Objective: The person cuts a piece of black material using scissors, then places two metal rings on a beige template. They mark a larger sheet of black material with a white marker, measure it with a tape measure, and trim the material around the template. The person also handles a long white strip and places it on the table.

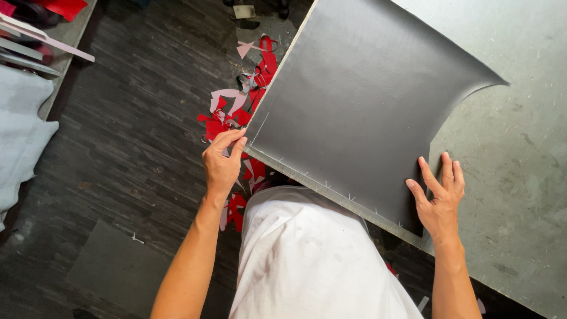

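Note:
A large dark grey sheet of leather-like material point(360, 100) lies on a grey worktable point(520, 153), its left part overhanging the table edge. My left hand point(223, 162) pinches the sheet's near left corner between thumb and fingers. My right hand point(440, 198) rests flat, fingers spread, on the sheet's near right corner by the table edge. The sheet's right side has a curved cut-out edge.
Red and pale pink offcuts point(245, 100) litter the dark wood-pattern floor point(130, 130) left of the table. A grey mat piece point(118, 269) lies on the floor at lower left. Pale cloth point(20, 130) and stacked boards point(29, 41) sit far left.

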`<state>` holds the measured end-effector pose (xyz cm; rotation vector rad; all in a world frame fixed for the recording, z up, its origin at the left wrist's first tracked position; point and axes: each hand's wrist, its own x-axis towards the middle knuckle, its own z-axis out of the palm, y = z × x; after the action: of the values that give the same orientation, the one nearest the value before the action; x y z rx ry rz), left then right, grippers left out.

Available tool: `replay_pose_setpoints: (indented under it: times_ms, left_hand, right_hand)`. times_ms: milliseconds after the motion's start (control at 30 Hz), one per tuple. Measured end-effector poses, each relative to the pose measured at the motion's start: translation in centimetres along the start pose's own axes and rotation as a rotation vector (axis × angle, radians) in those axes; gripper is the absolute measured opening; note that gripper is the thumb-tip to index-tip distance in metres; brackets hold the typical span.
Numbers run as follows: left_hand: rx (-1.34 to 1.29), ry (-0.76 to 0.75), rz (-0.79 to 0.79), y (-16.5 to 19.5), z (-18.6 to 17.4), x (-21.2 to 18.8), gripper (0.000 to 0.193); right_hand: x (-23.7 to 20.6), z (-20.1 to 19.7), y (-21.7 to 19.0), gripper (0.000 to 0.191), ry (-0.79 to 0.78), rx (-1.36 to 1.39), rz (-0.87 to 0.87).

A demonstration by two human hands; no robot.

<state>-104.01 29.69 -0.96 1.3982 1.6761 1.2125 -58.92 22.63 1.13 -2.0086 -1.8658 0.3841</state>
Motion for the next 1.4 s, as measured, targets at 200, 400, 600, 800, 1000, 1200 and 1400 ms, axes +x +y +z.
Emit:
replay_pose_setpoints:
  times_ms: [200,400,600,800,1000,1200,1400]
  left_hand:
    - [0.027,-0.017,-0.024,0.1,0.0,-0.2,0.024]
    - [0.01,0.006,0.027,0.3,0.3,-0.6,0.025]
    - [0.057,0.009,-0.067,0.5,0.3,-0.5,0.021]
    - [0.033,0.007,-0.02,0.6,0.3,-0.3,0.02]
    - [0.014,0.003,-0.065,0.8,0.1,-0.1,0.019]
    - [0.098,0.017,-0.008,1.0,0.6,-0.3,0.032]
    - [0.048,-0.024,-0.081,1.0,1.1,-0.2,0.028]
  right_hand:
    - [-0.1,-0.1,0.3,0.05,-0.011,0.005,0.01]
    - [-0.2,-0.5,0.4,0.052,-0.015,0.026,0.01]
    - [-0.3,-0.5,0.3,0.052,-0.028,0.047,0.012]
    - [-0.4,-0.4,0.5,0.052,-0.022,0.025,0.011]
    - [-0.3,-0.5,0.1,0.052,-0.018,0.042,0.01]
    - [0.0,-0.7,-0.2,0.051,-0.012,0.052,0.009]
    - [0.1,-1.1,0.2,0.055,-0.055,0.09,0.046]
